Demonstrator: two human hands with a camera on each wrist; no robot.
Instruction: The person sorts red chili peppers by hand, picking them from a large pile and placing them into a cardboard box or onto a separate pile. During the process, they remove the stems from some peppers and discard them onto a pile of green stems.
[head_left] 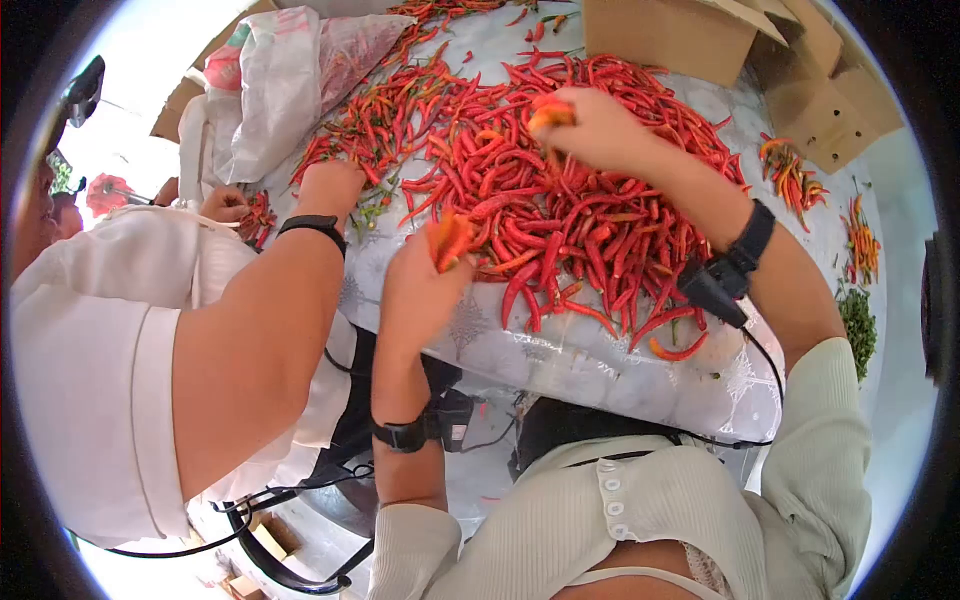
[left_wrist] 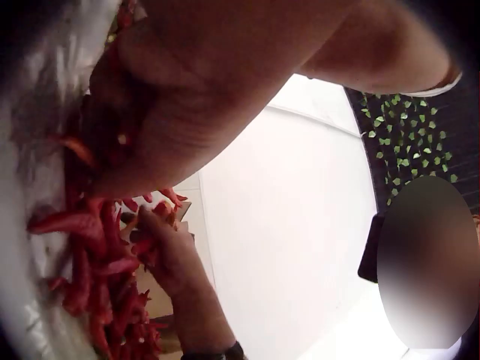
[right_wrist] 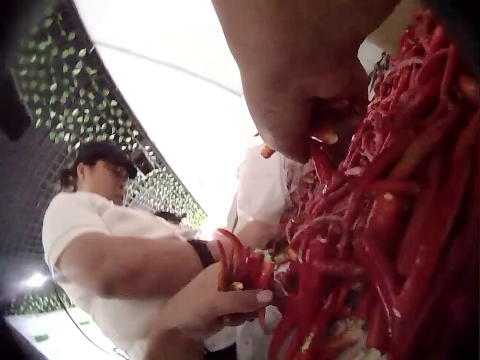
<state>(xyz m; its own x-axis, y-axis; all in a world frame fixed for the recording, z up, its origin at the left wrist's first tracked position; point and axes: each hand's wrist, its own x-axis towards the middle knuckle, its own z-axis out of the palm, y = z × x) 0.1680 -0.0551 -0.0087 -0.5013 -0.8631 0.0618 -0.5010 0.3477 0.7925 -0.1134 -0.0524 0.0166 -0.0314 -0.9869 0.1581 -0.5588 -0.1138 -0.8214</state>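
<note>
My left hand [head_left: 418, 298] and right hand [head_left: 600, 132] each grip peppers [head_left: 449, 240]. They look light, slick and bruisable; I'd pinch gently mid-length.

My head view is bright and fairly even, bowed by the lens and ringed in black, its upper left washed to white. Glare streaks my side of the bench [head_left: 650, 385], and the peppers in my hands [head_left: 600, 130] look soft. From my left wrist, the foreground sinks into shadow against an overexposed white surface [left_wrist: 285, 217]; a blurred oval [left_wrist: 427, 262] covers the lower right. From my right, a lamp [right_wrist: 35, 280] flares.
</note>
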